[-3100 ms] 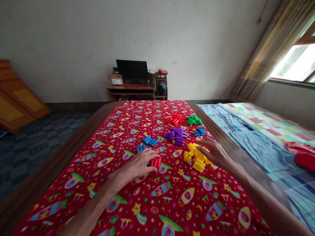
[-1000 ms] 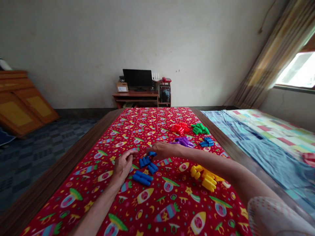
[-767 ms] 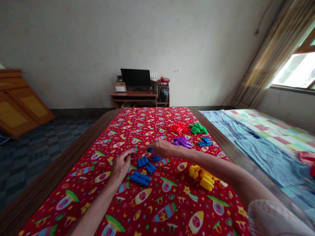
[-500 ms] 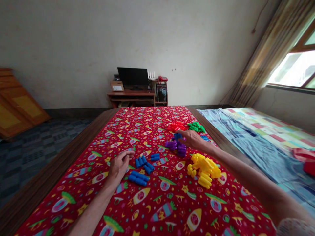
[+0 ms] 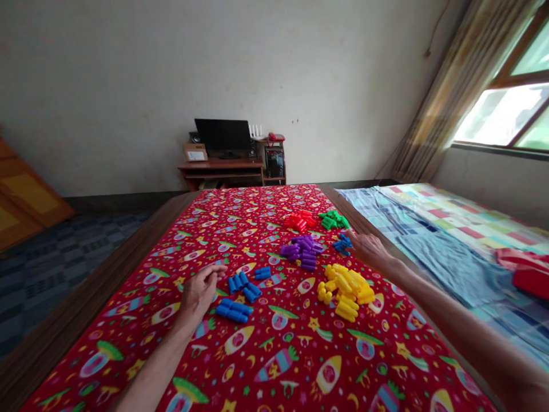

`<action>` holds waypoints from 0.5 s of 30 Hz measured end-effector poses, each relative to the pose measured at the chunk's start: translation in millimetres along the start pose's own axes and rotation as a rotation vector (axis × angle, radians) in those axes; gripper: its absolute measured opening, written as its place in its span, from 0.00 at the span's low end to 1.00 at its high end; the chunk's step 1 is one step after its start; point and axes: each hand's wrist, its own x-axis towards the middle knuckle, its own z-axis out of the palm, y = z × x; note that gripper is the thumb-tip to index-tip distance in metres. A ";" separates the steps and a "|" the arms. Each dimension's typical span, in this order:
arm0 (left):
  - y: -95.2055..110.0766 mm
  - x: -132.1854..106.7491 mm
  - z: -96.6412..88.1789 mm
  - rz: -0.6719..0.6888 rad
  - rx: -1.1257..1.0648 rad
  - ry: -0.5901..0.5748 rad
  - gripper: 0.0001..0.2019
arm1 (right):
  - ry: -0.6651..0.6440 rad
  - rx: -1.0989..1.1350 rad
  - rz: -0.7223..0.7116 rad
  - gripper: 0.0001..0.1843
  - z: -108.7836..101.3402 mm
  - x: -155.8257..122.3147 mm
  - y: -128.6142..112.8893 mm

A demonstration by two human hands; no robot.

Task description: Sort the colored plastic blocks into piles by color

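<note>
My left hand (image 5: pixel 201 289) rests on the red cloth, empty, its fingers loosely stretched out toward the right. Several blue building blocks (image 5: pixel 234 311) lie just to its right. Across the table my right hand (image 5: pixel 371 249) is at a small pile of blue blocks (image 5: pixel 342 245), with its fingertips at the pile's right side and closed on a blue block. Which block is in the fingers is hard to separate from the pile. A purple pile (image 5: pixel 304 252) lies left of this hand, and a yellow pile (image 5: pixel 345 286) lies nearer to me.
Red blocks (image 5: pixel 301 220) and green blocks (image 5: pixel 333 220) form two piles farther back. The patterned red cloth (image 5: pixel 274 355) covers the table. A bed (image 5: pixel 429 229) adjoins on the right. Beyond the table's far end is a desk (image 5: pixel 223 165) with a monitor (image 5: pixel 223 136).
My right hand has moved right, carrying a blue block from above the purple pile to the small blue pile. My left hand has stayed in place. The view has turned slightly right.
</note>
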 end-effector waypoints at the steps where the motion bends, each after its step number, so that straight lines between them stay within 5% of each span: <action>1: -0.4 0.3 0.2 0.003 0.000 -0.003 0.15 | 0.021 0.002 -0.017 0.15 -5.1 1.0 -5.2; 4: -1.2 0.5 1.0 -0.002 0.003 -0.015 0.15 | 0.060 0.074 -0.178 0.11 -29.8 4.2 -34.7; 9: -0.1 -2.2 1.3 -0.007 -0.008 -0.001 0.16 | 0.077 0.351 -0.736 0.12 -65.2 8.9 -123.9; 12: 1.7 -3.2 1.0 -0.013 -0.022 -0.002 0.17 | 0.043 0.304 -0.954 0.09 -60.2 11.0 -177.3; 15: 2.8 -2.6 0.8 -0.006 -0.034 -0.010 0.16 | 0.113 0.157 -0.924 0.14 -40.4 13.6 -209.5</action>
